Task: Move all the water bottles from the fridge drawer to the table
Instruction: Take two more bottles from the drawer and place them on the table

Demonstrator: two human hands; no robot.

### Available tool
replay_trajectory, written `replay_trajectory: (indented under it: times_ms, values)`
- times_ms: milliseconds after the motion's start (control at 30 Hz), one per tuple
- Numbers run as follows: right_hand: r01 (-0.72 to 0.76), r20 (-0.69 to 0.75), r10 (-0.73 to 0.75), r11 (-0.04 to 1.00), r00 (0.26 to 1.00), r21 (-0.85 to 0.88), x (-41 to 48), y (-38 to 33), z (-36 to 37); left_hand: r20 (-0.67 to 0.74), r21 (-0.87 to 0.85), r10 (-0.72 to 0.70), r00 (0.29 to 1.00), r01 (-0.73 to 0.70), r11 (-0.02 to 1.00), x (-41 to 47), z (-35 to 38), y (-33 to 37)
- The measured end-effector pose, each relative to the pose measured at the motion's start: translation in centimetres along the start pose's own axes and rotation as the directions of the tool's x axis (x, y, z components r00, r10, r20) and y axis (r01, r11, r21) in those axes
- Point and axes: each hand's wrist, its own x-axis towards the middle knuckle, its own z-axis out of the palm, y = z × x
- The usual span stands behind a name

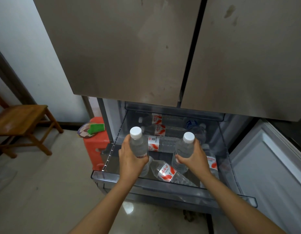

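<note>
Head view: left hand [132,159] wrapped round clear ribbed plastic bottle [138,142], white cap up; right hand [195,157] gripping second bottle [184,147], upright. Both above open translucent fridge drawer [163,180]; red-labelled bottles [168,172] lying inside.

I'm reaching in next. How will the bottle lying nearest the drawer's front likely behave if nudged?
The lying bottle is round and on its side, so it would probably roll. It looks full, so likely heavy for its size. Its clear plastic may be slippery if cold and damp.
</note>
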Motion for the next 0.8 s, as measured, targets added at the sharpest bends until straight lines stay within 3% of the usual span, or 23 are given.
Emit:
replay_trajectory:
  times_ms: [233,433,600,800]
  values:
    - [0.108,0.095,-0.106,0.994,0.99,-0.018,0.2,-1.4,-0.2,-0.032,-0.092,-0.031,0.999,0.028,0.995,0.0,-0.3,0.4]
    - [0.25,0.096,-0.257,0.965,0.962,0.075,0.7,-4.8,-0.7,-0.158,-0.184,0.06,0.986,-0.09,0.979,-0.4,-1.9,2.1]
    - [0.331,0.105,-0.357,0.922,0.928,0.202,0.7,-7.6,-1.1,-0.253,-0.158,0.127,0.959,-0.17,0.973,-0.7,-3.3,3.7]
    - [0.429,0.152,-0.465,0.876,0.872,0.219,0.9,-9.5,-1.7,-0.346,-0.153,0.106,0.932,-0.168,0.974,-1.4,-4.8,4.7]
